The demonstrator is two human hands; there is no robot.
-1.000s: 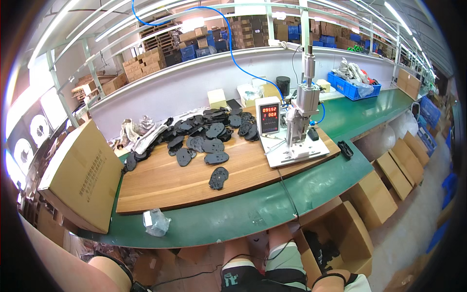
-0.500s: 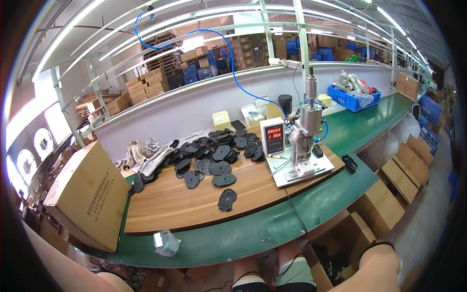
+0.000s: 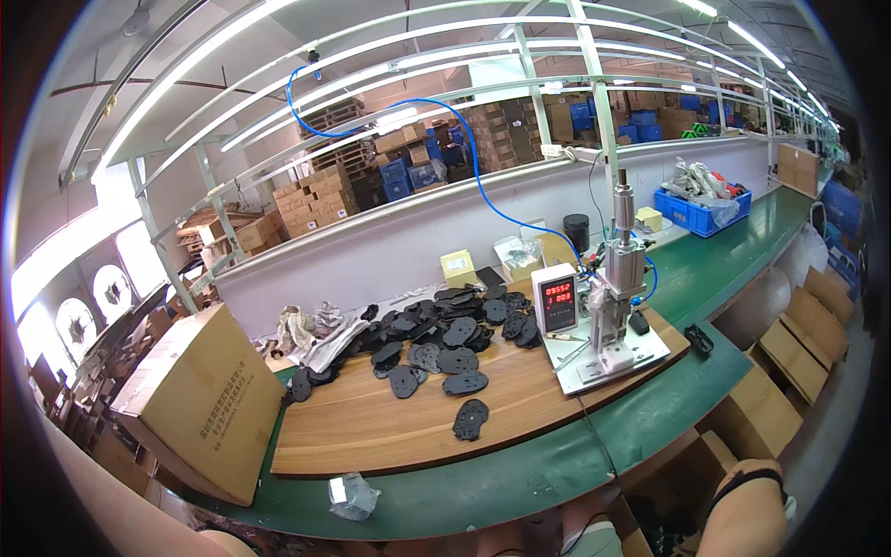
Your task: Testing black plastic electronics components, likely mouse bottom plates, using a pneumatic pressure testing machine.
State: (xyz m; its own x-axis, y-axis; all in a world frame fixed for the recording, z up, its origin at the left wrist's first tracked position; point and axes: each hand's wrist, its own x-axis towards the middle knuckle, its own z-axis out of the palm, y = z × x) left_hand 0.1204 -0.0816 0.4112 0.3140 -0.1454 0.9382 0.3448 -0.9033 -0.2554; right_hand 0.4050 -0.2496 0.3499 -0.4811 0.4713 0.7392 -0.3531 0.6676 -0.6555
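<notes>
Neither of my hands shows; my left arm (image 3: 139, 515) crosses the lower left rim and my right arm (image 3: 750, 512), with a dark band around it, comes in at the lower right. On the wooden board (image 3: 371, 434) a heap of flat black plastic plates (image 3: 450, 325) is spread out. One single plate (image 3: 471, 420), rounded with small holes, lies apart near the board's front edge. To the right of the heap stands a metal bench press (image 3: 620, 302) on a white base, with a red-lit counter box (image 3: 559, 302) beside it.
A large carton (image 3: 200, 408) stands at the bench's left end, near a clear plastic bag (image 3: 353, 498) on the green bench top (image 3: 445, 511). Crumpled cloths (image 3: 316, 334) lie behind the carton. Farther right are a blue crate (image 3: 701, 213), a black object (image 3: 699, 340) and open cartons (image 3: 756, 399) below.
My view has shifted, so the whole bench sits lower and farther right. Less of my legs shows. The plates and the press look unmoved on the board.
</notes>
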